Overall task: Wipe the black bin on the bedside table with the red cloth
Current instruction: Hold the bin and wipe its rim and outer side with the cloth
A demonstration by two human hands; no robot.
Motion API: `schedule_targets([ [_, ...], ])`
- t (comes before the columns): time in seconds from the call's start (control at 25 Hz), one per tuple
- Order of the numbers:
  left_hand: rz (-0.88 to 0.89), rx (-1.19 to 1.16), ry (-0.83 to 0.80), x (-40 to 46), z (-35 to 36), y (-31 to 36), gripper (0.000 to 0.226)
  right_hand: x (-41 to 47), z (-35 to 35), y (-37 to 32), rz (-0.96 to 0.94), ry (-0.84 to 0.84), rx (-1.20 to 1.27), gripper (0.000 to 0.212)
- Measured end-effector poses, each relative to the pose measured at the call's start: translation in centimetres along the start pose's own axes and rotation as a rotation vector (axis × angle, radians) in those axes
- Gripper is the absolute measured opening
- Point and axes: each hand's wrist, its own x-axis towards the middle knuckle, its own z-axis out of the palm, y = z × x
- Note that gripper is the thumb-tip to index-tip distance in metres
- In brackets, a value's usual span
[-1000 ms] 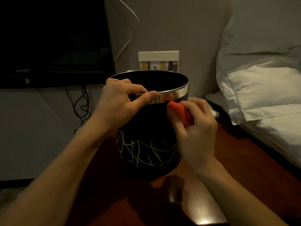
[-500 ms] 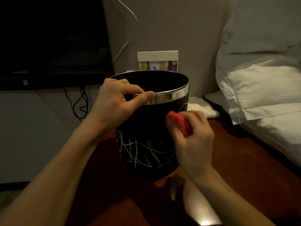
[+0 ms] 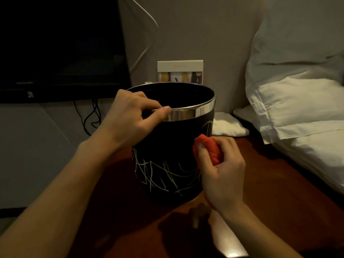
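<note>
1. Setting: a dim bedroom corner with a dark reddish-brown wooden table [image 3: 279, 183] set against a grey wall; white pillows [image 3: 297, 101] lie at the right, and a dark screen [image 3: 55, 43] with hanging black cables [image 3: 93, 116] fills the upper left.
2. Hidden or unclear: the screen shows no detail; a small white-framed card [image 3: 180, 71] stands behind the bin with its lower part covered by the rim; a folded white cloth [image 3: 228, 125] is partly hidden behind the bin wall; both forearms are cut off by the lower edge.
3. Task object: the round black bin with pale scribble lines and a shiny metal rim band [image 3: 167, 164] stands upright on the table, its long axis vertical and its mouth facing up.
4. Left hand [image 3: 130, 120]: pinches the metal rim at the near left, thumb outside, fingers curled over the edge.
5. Right hand [image 3: 221, 170]: grips a bunched red cloth [image 3: 209, 148] and presses it against the bin's right outer wall, below the band.
</note>
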Motion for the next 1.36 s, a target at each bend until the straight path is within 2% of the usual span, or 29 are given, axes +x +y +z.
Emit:
schedule_targets([
  [0.12,0.033,0.128,0.041,0.0,1.6,2.5,0.036,0.9,-0.5,0.0,0.037,0.061,-0.004,0.008],
  [0.24,-0.024,0.164,0.109,0.1,3.5,4.1,0.026,0.7,-0.5,0.2,0.083,0.058,0.005,0.005],
  [0.6,-0.047,-0.057,0.097,-0.4,1.6,1.4,0.016,1.3,-0.2,-0.3,0.067,0.079,0.015,0.011],
  [0.84,-0.033,-0.042,0.097,-0.2,1.6,1.1,0.014,2.6,0.8,-1.2,0.055,0.142,0.062,0.011],
  [1.08,0.001,-0.048,0.087,0.0,1.4,1.0,0.013,0.3,1.3,-1.1,0.011,0.015,0.056,0.01],
  [1.24,0.002,-0.055,0.083,0.0,1.3,1.1,0.013,3.9,0.4,-1.7,0.022,0.159,0.053,0.009],
  [1.36,-0.002,-0.04,0.095,-0.1,1.4,0.8,0.014,2.9,0.9,-2.1,0.014,0.133,0.075,0.008],
])
